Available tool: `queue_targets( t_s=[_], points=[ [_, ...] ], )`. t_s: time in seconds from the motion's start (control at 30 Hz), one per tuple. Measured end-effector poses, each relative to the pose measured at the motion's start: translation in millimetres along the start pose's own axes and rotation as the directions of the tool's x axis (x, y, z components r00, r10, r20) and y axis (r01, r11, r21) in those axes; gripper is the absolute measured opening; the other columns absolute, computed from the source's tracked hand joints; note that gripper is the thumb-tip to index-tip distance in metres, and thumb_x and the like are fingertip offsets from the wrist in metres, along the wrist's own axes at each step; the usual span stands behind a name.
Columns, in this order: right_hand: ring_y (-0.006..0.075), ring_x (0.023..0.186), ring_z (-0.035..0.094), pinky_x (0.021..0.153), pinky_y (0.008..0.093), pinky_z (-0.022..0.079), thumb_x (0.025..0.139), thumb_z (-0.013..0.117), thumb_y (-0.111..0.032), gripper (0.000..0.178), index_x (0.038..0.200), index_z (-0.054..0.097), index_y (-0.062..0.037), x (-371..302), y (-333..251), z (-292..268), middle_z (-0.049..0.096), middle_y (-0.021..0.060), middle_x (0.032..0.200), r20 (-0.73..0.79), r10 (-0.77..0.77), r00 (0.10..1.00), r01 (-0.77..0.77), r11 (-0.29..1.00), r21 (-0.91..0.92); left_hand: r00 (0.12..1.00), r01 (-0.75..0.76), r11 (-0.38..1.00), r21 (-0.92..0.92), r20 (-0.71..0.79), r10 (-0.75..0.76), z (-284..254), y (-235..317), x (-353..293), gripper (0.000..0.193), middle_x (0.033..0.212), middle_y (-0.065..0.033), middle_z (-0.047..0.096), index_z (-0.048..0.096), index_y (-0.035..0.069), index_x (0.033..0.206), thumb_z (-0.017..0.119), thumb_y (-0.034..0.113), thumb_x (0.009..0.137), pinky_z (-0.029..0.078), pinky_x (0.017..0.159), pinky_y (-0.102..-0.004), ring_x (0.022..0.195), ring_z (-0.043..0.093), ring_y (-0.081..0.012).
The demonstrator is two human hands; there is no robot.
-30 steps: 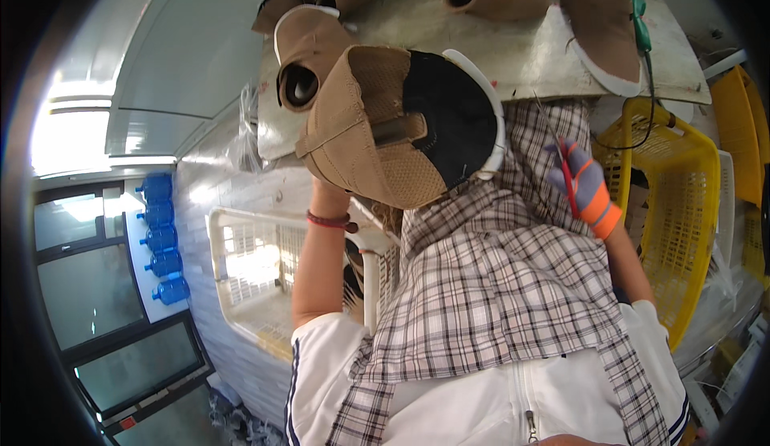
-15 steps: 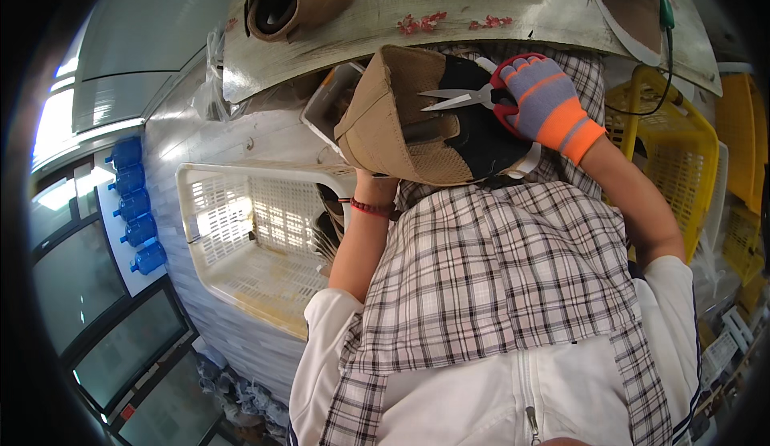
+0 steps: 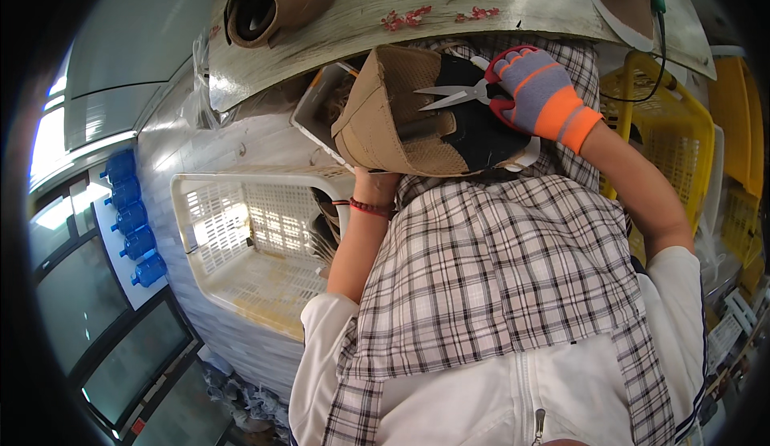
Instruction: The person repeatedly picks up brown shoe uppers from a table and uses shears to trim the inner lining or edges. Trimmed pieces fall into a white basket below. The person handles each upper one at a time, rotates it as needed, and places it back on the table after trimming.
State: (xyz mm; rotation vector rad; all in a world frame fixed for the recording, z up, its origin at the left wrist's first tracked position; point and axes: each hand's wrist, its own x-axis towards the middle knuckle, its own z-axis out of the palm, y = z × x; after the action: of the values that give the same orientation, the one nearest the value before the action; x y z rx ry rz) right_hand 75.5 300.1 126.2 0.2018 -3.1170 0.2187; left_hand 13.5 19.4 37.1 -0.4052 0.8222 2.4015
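Note:
A tan boot upper [image 3: 365, 117] with a black lining is held over my lap, its open side facing up. From below, my left hand [image 3: 375, 181] reaches under it and holds it; the fingers are hidden behind the material and only the wrist area shows. My right hand [image 3: 533, 93], in a grey and orange glove, is closed round the red handles of a pair of scissors [image 3: 465, 95]. The scissor blades stand apart and point left, over the inside of the boot upper.
Ahead is a worn workbench [image 3: 361, 25] with a rolled tan piece [image 3: 269, 13] on it. A white plastic basket [image 3: 216, 277] stands at left, a small white bin [image 3: 309, 113] under the bench edge. At right are a yellow crate [image 3: 682, 141] and a dark cord [image 3: 659, 61].
The whole view has shifted slightly. The boot upper and both hands keep nearly the same places, and the scissor blades remain apart.

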Motion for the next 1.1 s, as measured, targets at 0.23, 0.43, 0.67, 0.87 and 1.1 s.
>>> queue_targets(
  t_s=[0.23,0.43,0.67,0.87,1.1],
  points=[
    [0.0262,0.083,0.064,0.072,0.0375,0.051,0.075,0.073,-0.023,0.024,0.093,0.066,-0.0092,-20,19,11,0.067,0.009,0.086,0.018,0.096,0.995,-0.096,0.995,0.027,1.0,0.01,1.0,-0.001,0.011,-0.01,8,0,-4,0.051,0.133,-0.0076,0.056,0.047,0.011,0.138,0.062,0.035,0.095,0.051,0.096,-0.0443,0.118,0.056,-0.0245],
    [0.0261,0.09,0.062,0.078,0.0363,0.049,0.073,0.075,-0.031,0.036,0.1,0.065,-0.009,-3,2,6,0.065,0.0087,0.093,0.054,0.004,0.999,-0.002,0.999,-0.038,0.998,0.01,0.998,0.055,0.059,-0.013,9,1,-2,0.053,0.133,-0.008,0.055,0.046,0.012,0.139,0.061,0.038,0.096,0.049,0.098,-0.0454,0.119,0.056,-0.026],
    [0.0233,0.094,0.062,0.078,0.0354,0.048,0.075,0.074,-0.034,0.036,0.104,0.066,-0.0146,29,-20,-2,0.066,0.0073,0.096,0.063,-0.073,0.995,0.08,0.99,-0.115,0.999,0.043,0.995,0.088,-0.019,-0.042,-2,-4,14,0.053,0.131,-0.0114,0.057,0.047,0.01,0.136,0.053,0.045,0.097,0.048,0.1,-0.049,0.118,0.056,-0.0304],
    [0.0237,0.084,0.067,0.072,0.0358,0.052,0.081,0.07,-0.03,0.024,0.1,0.068,-0.0149,37,-21,9,0.068,0.0068,0.088,-0.014,-0.106,0.994,0.103,0.983,-0.152,0.998,0.036,0.997,0.068,-0.059,-0.032,-12,-8,23,0.057,0.133,-0.0126,0.057,0.048,0.008,0.137,0.057,0.045,0.095,0.046,0.101,-0.0493,0.119,0.056,-0.0316],
    [0.0239,0.084,0.068,0.07,0.0352,0.053,0.078,0.073,-0.03,0.026,0.096,0.068,-0.012,26,-1,5,0.069,0.0065,0.09,0.009,-0.013,1.0,0.014,0.99,-0.138,0.974,0.06,0.983,0.175,-0.226,-0.02,20,-7,2,0.055,0.134,-0.0124,0.056,0.048,0.008,0.137,0.056,0.044,0.096,0.045,0.103,-0.0493,0.121,0.055,-0.0313]
  ],
)
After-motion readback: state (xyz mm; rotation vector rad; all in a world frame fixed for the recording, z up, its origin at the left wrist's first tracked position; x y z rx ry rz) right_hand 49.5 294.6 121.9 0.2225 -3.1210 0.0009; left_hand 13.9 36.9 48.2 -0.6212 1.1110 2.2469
